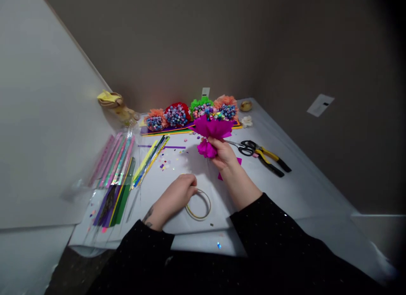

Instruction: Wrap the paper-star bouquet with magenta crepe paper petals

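- Magenta crepe-paper bouquet [212, 128]: its wrap flares at the top around dense clusters of small blue, pink, green and gold paper stars, narrows to a pinched waist, and ends in a ruffled magenta tail below the grip.
- It is held in the air over the middle of a white-covered table [294, 189], toward the far edge and just in front of a row of similar bouquets [176, 116] in orange, red and green wraps.
- The right hand [223, 153] grips the waist, its fingers curled snugly around the gathered paper.
- The left hand [177, 197] rests low near the table's near edge, its fingers curled inward in a narrow bunch; whether they pinch anything small cannot be told.
- A thin ring of gold-edged tape [198, 205] lies flat just beside those fingers.
- A magenta paper scrap [237, 161] lies partly under the right hand.
- Black-handled scissors [245, 147] and yellow-and-black pliers [271, 161] lie toward the right edge, nearly touching each other.
- Shiny foil strips [114, 159] and green and purple paper strips [114, 206] lie in bundles along the left edge.
- Colourful confetti [165, 161] is scattered between those strips and the hands.
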`<state>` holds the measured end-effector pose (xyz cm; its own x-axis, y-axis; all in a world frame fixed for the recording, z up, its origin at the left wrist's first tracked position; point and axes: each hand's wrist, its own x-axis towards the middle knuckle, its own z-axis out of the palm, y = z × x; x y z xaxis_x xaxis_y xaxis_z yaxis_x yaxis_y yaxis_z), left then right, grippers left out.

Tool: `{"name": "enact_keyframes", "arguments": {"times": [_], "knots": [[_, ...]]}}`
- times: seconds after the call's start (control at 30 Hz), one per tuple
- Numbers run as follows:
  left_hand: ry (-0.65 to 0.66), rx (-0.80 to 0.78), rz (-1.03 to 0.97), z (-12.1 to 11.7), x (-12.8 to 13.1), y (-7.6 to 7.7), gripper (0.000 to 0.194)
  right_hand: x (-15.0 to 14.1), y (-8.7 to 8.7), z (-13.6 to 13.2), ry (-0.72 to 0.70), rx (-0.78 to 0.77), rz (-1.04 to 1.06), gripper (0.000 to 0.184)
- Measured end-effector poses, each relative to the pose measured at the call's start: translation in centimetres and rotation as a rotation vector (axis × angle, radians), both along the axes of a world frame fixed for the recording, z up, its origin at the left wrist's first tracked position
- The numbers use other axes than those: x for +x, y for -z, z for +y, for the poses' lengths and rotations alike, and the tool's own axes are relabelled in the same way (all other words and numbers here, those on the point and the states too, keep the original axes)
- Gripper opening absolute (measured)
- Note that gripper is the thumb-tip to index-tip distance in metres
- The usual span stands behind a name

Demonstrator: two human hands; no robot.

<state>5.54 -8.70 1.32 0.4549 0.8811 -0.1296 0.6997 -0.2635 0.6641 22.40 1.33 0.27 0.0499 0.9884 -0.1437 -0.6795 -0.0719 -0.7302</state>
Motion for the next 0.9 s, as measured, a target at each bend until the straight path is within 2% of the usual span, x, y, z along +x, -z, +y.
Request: {"name": "enact_keyframes", "arguments": {"times": [0.1, 0.17, 0.23, 0.33, 0.4, 0.47, 0.63, 0.73, 0.8, 0.9], "knots": [[-0.259, -0.283, -0.405, -0.9, -1.5, -0.9, 0.011, -0.3, -0.1, -0.3, -0.027, -0.020, 0.034, 0.027], [-0.395, -0.390, -0.676, -1.3, -2.2, -1.6, 0.022, -0.6, -0.1, -0.5, -0.048, -0.029, 0.040, 0.029], [-0.534, -0.419, -0.860, -1.3, -2.5, -2.0, 0.029, -0.9, -0.1, -0.8, -0.081, -0.037, 0.033, 0.029], [-0.740, -0.405, -0.999, -0.8, -2.4, -2.3, 0.033, -1.3, -0.1, -1.3, -0.132, -0.071, 0.009, 0.029], [-0.816, -0.369, -1.018, -0.5, -2.3, -2.3, 0.035, -1.6, -0.2, -1.7, -0.166, -0.096, -0.003, 0.030], [-0.824, -0.301, -0.951, -0.3, -2.3, -2.3, 0.034, -1.8, -0.2, -1.9, -0.188, -0.108, -0.018, 0.030], [-0.728, -0.002, -0.522, 0.2, -2.2, -1.8, 0.030, -2.3, -0.1, -2.3, -0.207, -0.116, -0.052, 0.029], [-0.668, 0.183, -0.408, 0.8, -1.8, -0.8, 0.020, -2.5, 0.1, -2.4, -0.214, -0.125, -0.070, 0.031], [-0.655, 0.199, -0.432, 1.3, -1.5, -0.2, 0.018, -2.6, 0.1, -2.4, -0.213, -0.128, -0.085, 0.032], [-0.668, 0.097, -0.547, 2.0, -1.0, 0.7, 0.017, -2.8, 0.2, -2.4, -0.216, -0.125, -0.097, 0.032]]}}
